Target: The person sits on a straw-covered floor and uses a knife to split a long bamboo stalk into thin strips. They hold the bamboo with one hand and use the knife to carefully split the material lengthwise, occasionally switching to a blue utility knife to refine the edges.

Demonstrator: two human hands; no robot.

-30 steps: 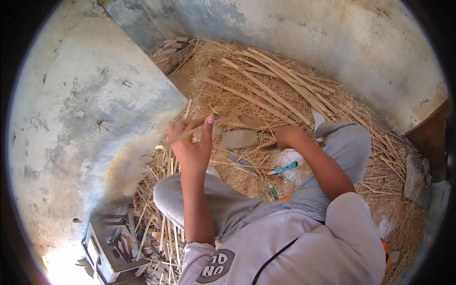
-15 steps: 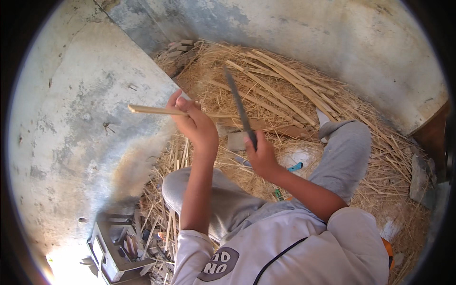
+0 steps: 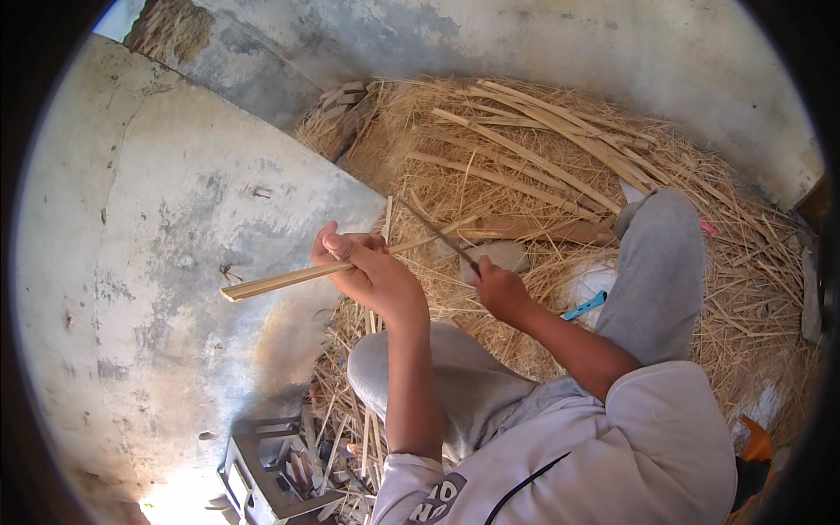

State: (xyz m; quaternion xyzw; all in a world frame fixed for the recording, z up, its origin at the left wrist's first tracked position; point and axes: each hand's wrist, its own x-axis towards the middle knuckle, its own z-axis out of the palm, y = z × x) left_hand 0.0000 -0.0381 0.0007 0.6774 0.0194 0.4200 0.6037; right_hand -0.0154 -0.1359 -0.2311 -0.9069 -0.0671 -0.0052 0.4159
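Note:
A narrow pale strip, which looks like split bamboo (image 3: 280, 283), runs through my left hand (image 3: 374, 273), whose fingers are closed around it. Its left end sticks out toward the wall, and its thinner right end slopes up over the straw. My right hand (image 3: 503, 290) is closed on the handle of a long dark-bladed knife (image 3: 461, 255). The blade points up and left and crosses the strip's right part in this view. Whether blade and strip touch, I cannot tell.
Long split strips (image 3: 534, 162) lie on straw-like shavings (image 3: 744, 289) by the far wall. Near my bent knee is a blue cutter (image 3: 584, 304). A flat stone (image 3: 499, 259) sits past my right hand. At lower left stands a grey frame-like box (image 3: 254, 481) with scraps.
The knife has swung from nearly upright to a leftward slant, its blade now crossing the strip. The strip's left end has dipped. The whole view has shifted somewhat.

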